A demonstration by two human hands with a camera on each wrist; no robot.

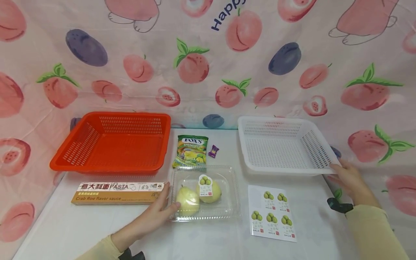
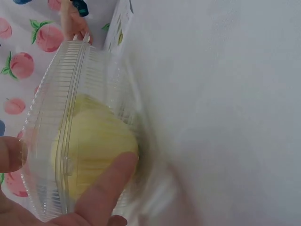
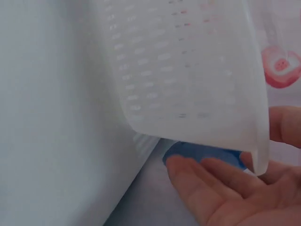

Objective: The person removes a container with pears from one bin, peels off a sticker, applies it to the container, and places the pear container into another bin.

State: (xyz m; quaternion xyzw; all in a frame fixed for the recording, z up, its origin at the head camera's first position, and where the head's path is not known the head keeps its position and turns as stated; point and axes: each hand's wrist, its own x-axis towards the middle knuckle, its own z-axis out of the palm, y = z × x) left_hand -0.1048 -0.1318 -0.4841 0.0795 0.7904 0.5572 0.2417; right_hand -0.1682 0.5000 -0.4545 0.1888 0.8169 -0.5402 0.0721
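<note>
A clear plastic clamshell box [image 1: 229, 202] lies on the table with two yellow-green pears [image 1: 186, 204] inside and a pear-picture sticker [image 1: 205, 191] on its lid. My left hand [image 1: 151, 216] rests against the box's left edge, thumb and fingers spread. Close up in the left wrist view, a straight digit [image 2: 108, 188] lies along the clear wall beside a pear [image 2: 94, 141]. At the right, my right hand [image 1: 352, 182] grips the right front corner of a white slotted basket [image 1: 279, 171]. The right wrist view shows the rim between thumb and fingers [image 3: 193, 183].
A red basket [image 1: 107, 168] stands at the back left, with a pasta box [image 1: 120, 196] before it. A green FOX'S candy bag [image 1: 191, 151] and a purple wrapped candy [image 1: 213, 151] lie between the baskets. A pear-sticker sheet [image 1: 256, 198] lies right of the clamshell.
</note>
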